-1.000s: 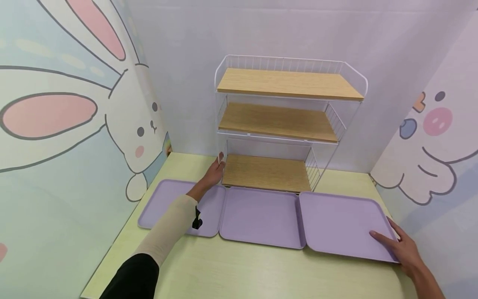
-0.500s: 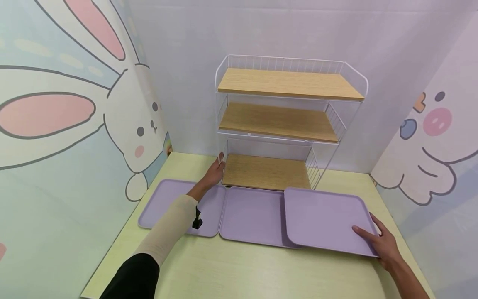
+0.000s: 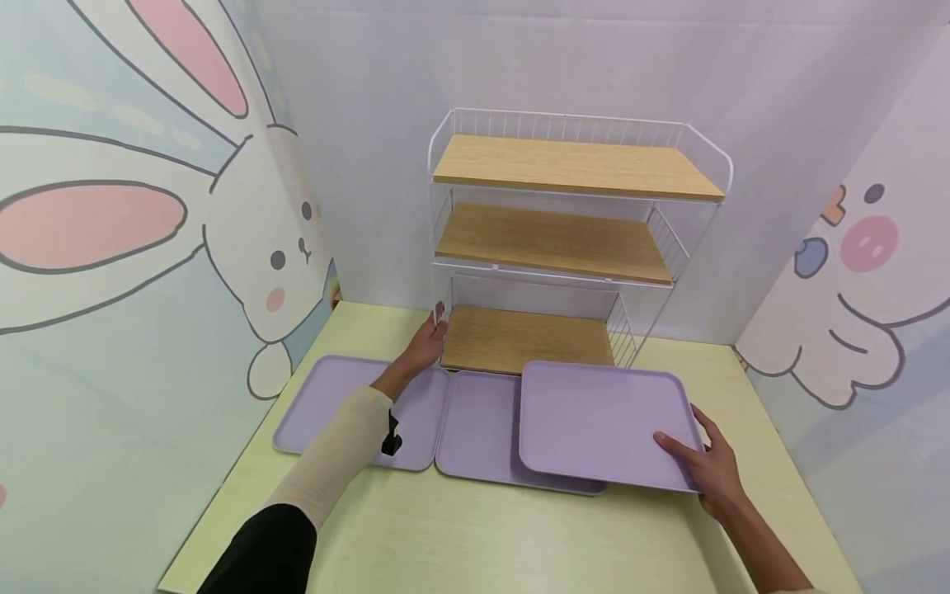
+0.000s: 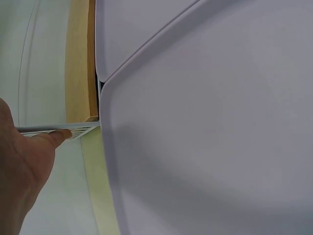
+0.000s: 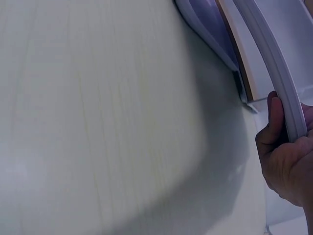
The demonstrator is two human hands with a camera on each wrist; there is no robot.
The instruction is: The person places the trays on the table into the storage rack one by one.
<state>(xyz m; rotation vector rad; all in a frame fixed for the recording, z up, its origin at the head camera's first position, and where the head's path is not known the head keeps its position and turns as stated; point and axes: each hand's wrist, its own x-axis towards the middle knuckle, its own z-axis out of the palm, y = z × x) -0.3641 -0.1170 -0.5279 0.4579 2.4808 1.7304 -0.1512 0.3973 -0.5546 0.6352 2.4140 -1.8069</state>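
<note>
My left hand grips the lower left side of a white wire rack with three wooden shelves. In the left wrist view its thumb lies along the white wire side. My right hand pinches the right edge of a lilac tray, thumb on top and fingers beneath. That tray is raised, slightly tilted, and covers the right part of a second lilac tray lying in front of the rack. Another lilac tray lies flat on the left, partly hidden by my left arm.
The pale wooden table carries everything. A plain backdrop rises behind the rack. Panels printed with a rabbit and a second cartoon animal close off the left and right sides.
My right hand has carried its tray leftward and slightly up, from beside the middle tray to over its right part. My left hand has stayed on the rack's side.
</note>
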